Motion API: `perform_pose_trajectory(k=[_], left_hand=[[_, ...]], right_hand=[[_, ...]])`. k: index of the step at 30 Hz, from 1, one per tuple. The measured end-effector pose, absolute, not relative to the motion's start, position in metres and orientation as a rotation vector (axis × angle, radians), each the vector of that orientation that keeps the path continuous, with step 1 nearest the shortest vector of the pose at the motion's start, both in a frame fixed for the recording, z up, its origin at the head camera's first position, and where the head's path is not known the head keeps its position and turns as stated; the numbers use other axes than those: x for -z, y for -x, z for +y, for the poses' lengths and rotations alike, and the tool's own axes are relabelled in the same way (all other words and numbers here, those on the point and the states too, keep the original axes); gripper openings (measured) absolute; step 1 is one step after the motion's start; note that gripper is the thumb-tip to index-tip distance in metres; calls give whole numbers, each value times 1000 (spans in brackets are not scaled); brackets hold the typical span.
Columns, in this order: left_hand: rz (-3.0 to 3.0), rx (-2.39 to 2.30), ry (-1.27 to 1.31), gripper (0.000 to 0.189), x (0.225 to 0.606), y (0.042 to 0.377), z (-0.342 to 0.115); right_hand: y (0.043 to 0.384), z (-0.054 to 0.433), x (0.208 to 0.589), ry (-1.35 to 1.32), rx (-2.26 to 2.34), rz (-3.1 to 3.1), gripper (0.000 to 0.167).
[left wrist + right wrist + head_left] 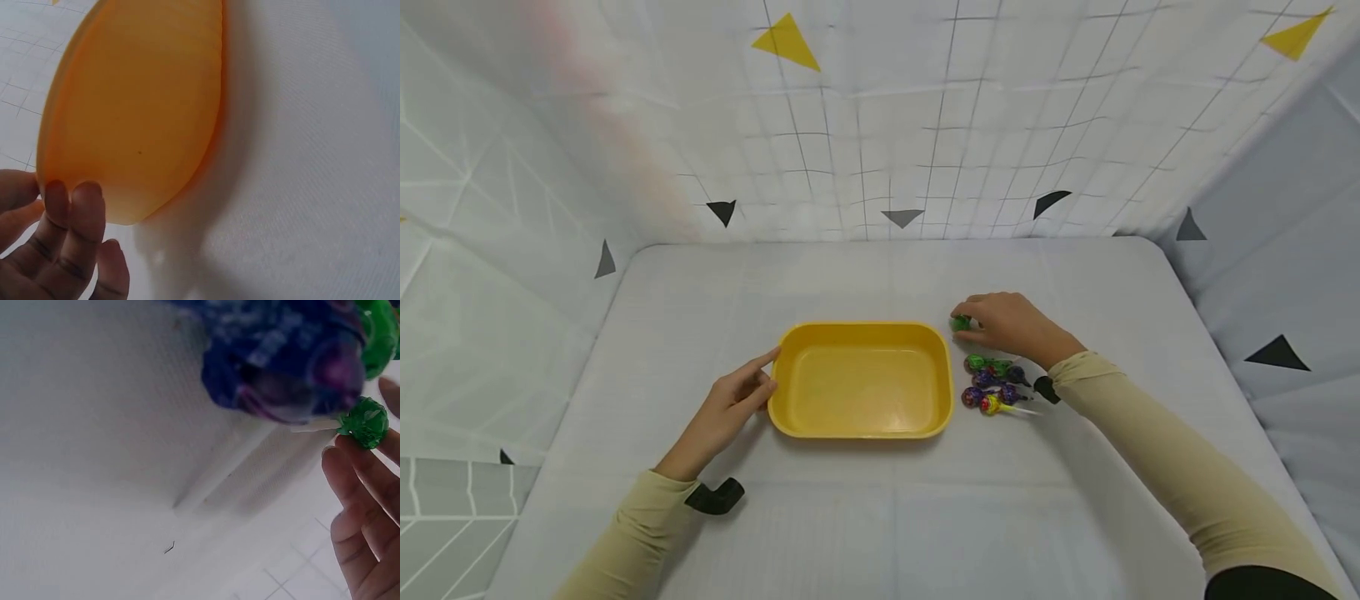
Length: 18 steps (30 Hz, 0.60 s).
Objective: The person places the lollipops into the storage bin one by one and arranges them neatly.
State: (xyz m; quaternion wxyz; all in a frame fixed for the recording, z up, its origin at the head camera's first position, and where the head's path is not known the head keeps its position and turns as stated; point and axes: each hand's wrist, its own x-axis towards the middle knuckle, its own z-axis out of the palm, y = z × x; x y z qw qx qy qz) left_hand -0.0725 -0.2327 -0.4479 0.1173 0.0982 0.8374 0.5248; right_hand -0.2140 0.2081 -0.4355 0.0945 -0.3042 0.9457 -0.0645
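Yellow tray (861,385), one, on the pale cloth (842,517) between two hands
Head view: left hand (718,408) at the tray's left end, fingers touching the outer wall without clasping it, presumably to steady it; right hand (1011,325) beside the tray's far right corner, pinching one green lollipop (961,323); loose lollipops (975,363), green, purple and yellow, bunched right of the tray, probably for easy reach
Left wrist view: fingertips against the tray's end wall, apparently a light contact
Right wrist view: green lollipop held by its wrapped head, white stick (312,427) left free, likely because the round end gives the firmer hold; blue-purple wrapper (281,369) near the lens, blurred; tray out of sight
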Motion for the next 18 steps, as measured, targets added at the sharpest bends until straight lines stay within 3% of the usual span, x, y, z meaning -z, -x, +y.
perform_pose_trajectory(k=[18], left_hand=[[2470,-1522,-313,52,448,72,-233]], right_hand=[[219,225,438,748,271,2838,38]])
